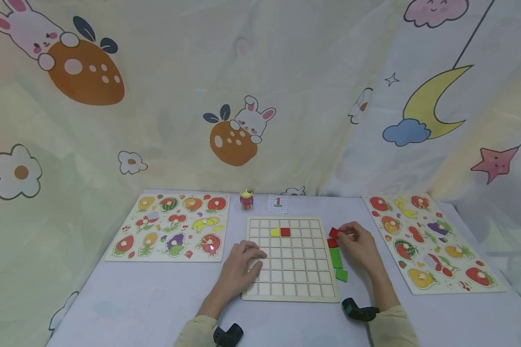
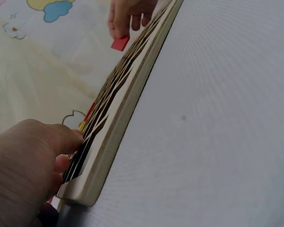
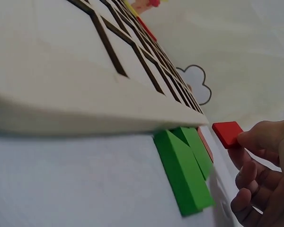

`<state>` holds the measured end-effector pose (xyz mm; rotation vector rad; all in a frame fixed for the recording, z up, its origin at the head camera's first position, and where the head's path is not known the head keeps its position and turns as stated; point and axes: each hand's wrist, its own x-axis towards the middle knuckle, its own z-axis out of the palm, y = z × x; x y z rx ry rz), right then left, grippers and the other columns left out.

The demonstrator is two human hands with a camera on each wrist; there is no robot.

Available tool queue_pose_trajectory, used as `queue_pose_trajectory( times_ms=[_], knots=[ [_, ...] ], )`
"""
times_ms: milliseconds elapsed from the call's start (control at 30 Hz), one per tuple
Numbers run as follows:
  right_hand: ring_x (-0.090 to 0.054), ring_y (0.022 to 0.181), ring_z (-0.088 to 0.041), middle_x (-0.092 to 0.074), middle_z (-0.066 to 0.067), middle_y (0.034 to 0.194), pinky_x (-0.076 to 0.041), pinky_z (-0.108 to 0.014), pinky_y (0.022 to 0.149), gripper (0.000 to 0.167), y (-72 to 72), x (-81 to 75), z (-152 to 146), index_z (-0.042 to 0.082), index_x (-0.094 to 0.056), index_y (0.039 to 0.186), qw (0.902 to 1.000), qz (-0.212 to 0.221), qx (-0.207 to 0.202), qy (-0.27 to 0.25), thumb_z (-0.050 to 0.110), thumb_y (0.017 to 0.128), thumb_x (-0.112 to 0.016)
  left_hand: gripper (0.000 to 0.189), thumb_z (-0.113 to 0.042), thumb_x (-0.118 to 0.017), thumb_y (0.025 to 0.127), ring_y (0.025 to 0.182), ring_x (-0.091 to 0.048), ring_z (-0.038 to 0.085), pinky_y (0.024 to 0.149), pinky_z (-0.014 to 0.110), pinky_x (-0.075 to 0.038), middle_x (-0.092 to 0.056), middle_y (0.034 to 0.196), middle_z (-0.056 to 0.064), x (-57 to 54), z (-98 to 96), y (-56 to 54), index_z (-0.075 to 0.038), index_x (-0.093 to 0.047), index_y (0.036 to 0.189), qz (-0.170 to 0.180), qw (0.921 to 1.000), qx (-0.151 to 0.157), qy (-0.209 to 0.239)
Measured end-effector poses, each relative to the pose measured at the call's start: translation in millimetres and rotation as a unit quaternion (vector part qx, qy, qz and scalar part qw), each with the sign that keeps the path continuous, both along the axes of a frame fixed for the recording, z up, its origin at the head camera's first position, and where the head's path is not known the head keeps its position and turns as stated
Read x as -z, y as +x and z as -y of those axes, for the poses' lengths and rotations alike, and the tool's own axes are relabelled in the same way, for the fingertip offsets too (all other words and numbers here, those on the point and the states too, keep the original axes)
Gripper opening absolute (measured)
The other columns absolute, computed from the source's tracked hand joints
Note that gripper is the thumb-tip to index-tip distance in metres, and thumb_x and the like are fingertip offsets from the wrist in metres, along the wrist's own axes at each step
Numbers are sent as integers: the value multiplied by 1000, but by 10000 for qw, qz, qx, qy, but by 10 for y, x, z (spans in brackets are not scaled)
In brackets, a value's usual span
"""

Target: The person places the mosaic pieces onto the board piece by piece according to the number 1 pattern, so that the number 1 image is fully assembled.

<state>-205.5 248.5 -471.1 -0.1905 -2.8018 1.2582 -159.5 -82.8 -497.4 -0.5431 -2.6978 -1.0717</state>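
Observation:
A wooden grid board lies on the table with a yellow square tile and a red square tile side by side in its upper rows. My left hand rests at the board's left edge, fingers loosely bent over the rim and holding no tile. Just off the board's right edge, my right hand pinches another red tile between thumb and fingertips, raised above the table. Under it, along that edge, lie one more red tile and several green tiles.
Fruit puzzle boards lie at the left and right. Behind the grid board stand a small toy figure and a card with a coloured pattern. A printed curtain hangs at the back.

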Motion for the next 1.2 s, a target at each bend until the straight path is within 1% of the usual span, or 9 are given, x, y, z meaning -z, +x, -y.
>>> queue_pose_trajectory(
  times_ms=[133,267,400,567,700,867,1000,1200],
  knots=[
    [-54,83,-20,-62,-11,108,-44,-24,70,25,5,-23,72,11,-56,111,9998,8,-186,-103,29,94,-55,19,-18,-68,85,101,-44,9,82,30,-46,-55,112,-8,-7,-1,1,-25,-68,102,15,10000,20,-14],
    [-54,81,-20,-63,-12,107,-45,-22,67,24,-9,-41,130,10,-57,110,9992,-138,-329,-190,27,93,-57,18,-18,-68,85,100,-44,9,82,30,-46,-55,112,-7,-10,3,-4,-25,-68,102,-52,10000,10,-58],
    [-53,78,-19,-63,-12,105,-45,-20,63,22,-19,-53,183,10,-58,109,9989,-195,-364,-232,26,93,-58,18,-18,-68,85,101,-44,9,82,30,-46,-55,112,-8,-5,5,-13,-25,-68,102,-87,9999,6,-90],
    [-53,74,-18,-64,-13,104,-45,-20,59,21,-5,-75,268,8,-59,107,9972,-351,-543,-386,23,92,-60,18,-20,-68,85,100,-44,8,81,29,-45,-55,112,-8,2,5,-12,-26,-68,102,-13,10000,6,-73],
    [-52,72,-16,-65,-13,103,-43,-21,59,21,9,-91,349,7,-60,106,9961,-479,-660,-329,22,91,-61,18,-20,-67,86,101,-44,8,82,30,-46,-55,112,-8,6,2,-7,-26,-68,103,23,10000,5,-40],
    [-52,71,-16,-65,-11,101,-43,-21,58,19,13,-91,448,9,-61,106,9954,-449,-753,-381,21,91,-62,18,-20,-67,86,100,-43,8,82,29,-46,-54,112,-9,9,4,-4,-26,-68,103,24,10000,-5,-45],
    [-54,69,-16,-65,-10,100,-44,-22,58,18,19,-77,507,10,-61,105,9941,-383,-839,-570,20,91,-62,18,-20,-67,86,101,-43,8,82,29,-46,-54,112,-9,11,-1,-4,-27,-68,103,41,10000,7,-18],
    [-52,68,-15,-65,-8,100,-43,-22,56,15,23,-96,609,12,-61,105,9935,-374,-929,-548,20,91,-61,18,-21,-67,86,101,-44,8,82,29,-46,-54,112,-9,12,-3,-7,-27,-68,103,36,10000,-25,-82]
  ],
)
